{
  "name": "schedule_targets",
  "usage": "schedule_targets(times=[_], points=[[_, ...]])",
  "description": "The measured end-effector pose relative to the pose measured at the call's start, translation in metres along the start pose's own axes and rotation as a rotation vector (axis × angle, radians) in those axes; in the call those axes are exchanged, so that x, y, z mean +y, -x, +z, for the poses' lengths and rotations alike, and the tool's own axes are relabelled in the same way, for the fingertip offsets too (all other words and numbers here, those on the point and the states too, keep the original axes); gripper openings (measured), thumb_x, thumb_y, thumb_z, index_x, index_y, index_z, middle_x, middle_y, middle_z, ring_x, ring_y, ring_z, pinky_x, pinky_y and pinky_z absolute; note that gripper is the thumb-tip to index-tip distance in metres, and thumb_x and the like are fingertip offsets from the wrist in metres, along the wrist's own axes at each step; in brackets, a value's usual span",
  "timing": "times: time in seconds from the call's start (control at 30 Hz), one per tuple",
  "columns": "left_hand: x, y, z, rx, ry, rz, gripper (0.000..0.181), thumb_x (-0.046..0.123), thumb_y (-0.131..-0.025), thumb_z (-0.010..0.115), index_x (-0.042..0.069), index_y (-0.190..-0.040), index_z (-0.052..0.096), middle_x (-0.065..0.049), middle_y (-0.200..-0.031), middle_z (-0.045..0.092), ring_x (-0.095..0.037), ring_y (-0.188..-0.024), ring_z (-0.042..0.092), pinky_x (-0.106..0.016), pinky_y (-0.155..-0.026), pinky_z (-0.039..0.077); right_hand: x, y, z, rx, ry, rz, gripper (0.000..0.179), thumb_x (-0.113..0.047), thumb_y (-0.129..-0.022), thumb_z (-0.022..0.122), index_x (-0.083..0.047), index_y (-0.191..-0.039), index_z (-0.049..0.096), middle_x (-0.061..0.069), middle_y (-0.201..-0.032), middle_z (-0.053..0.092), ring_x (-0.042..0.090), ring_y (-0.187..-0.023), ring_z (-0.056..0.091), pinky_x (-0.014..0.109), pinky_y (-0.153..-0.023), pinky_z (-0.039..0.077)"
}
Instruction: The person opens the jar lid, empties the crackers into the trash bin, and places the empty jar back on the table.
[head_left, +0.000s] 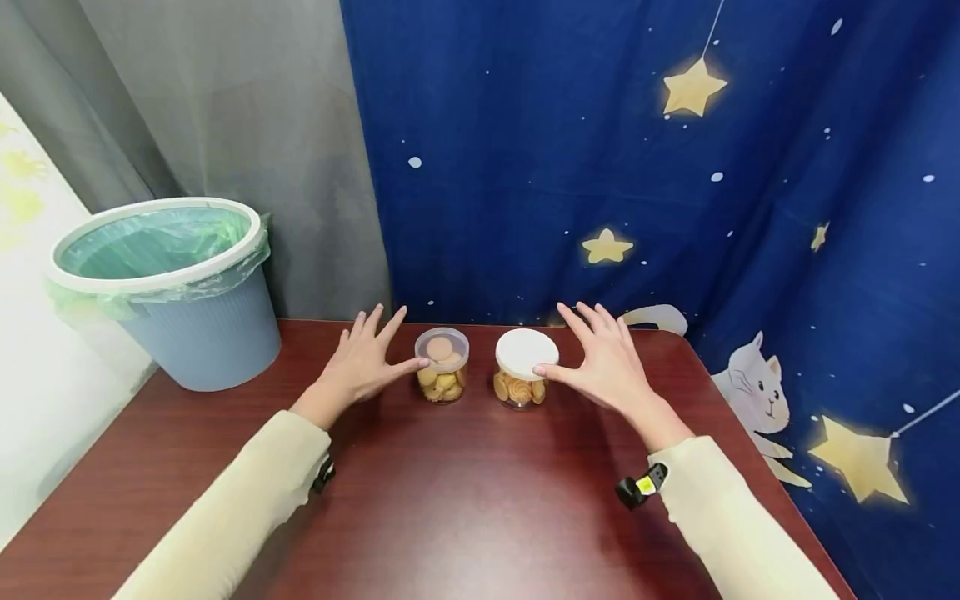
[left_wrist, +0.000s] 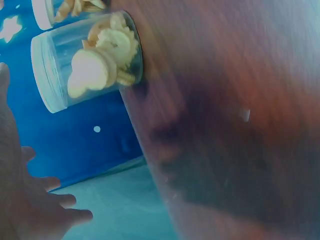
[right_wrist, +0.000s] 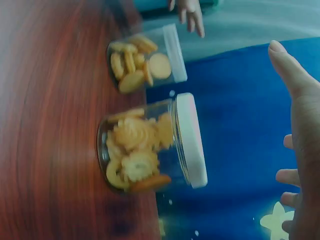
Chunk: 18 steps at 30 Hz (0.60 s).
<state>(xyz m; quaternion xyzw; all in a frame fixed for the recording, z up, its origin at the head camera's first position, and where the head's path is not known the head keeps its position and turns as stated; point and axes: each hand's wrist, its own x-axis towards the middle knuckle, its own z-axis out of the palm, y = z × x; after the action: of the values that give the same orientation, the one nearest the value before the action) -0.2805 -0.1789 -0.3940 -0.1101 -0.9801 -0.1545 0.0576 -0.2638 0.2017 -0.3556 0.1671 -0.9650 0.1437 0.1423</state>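
Two clear jars of cookies stand upright side by side near the table's back edge. The left jar (head_left: pixel 441 385) has a translucent lid (head_left: pixel 450 340). On the right jar (head_left: pixel 519 388) sits an opaque white lid (head_left: pixel 525 348). My left hand (head_left: pixel 360 360) hovers left of the left jar, fingers spread and thumb pointing at it. To the right of the other jar is my right hand (head_left: pixel 606 362), likewise spread, its thumb overlapping the white lid in the head view. Both wrist views show a gap between each hand and the nearest jar (left_wrist: pixel 95 65) or lid (right_wrist: pixel 192 140).
A blue bin (head_left: pixel 206 333) with a green liner stands at the table's back left. Grey (head_left: pixel 300 167) and blue star-patterned curtains (head_left: pixel 487 167) hang behind the reddish-brown table (head_left: pixel 450 500).
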Motion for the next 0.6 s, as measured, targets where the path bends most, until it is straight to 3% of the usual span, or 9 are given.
schedule_targets(times=[0.3, 0.6], points=[[0.000, 0.009, 0.038, 0.110, 0.323, 0.002, 0.115, 0.065, -0.079, 0.076, 0.013, -0.163, 0.017, -0.021, -0.166, 0.023, -0.041, -0.153, 0.025, -0.062, -0.118, 0.031, -0.022, 0.022, 0.016, 0.156, -0.281, -0.087, 0.089, -0.050, -0.074, 0.086, -0.019, -0.150, 0.049, 0.012, -0.157, 0.044, 0.035, -0.153, 0.029, 0.065, -0.118, 0.028], [0.014, 0.008, 0.075, 0.099, 0.635, -0.082, 0.117, 0.047, -0.076, 0.086, 0.009, -0.162, 0.016, -0.022, -0.164, 0.027, -0.038, -0.152, 0.030, -0.057, -0.121, 0.030, -0.051, 0.022, 0.039, 0.205, -0.476, -0.160, 0.077, -0.034, -0.076, 0.088, -0.020, -0.144, 0.055, 0.008, -0.151, 0.053, 0.028, -0.144, 0.045, 0.055, -0.114, 0.041]])
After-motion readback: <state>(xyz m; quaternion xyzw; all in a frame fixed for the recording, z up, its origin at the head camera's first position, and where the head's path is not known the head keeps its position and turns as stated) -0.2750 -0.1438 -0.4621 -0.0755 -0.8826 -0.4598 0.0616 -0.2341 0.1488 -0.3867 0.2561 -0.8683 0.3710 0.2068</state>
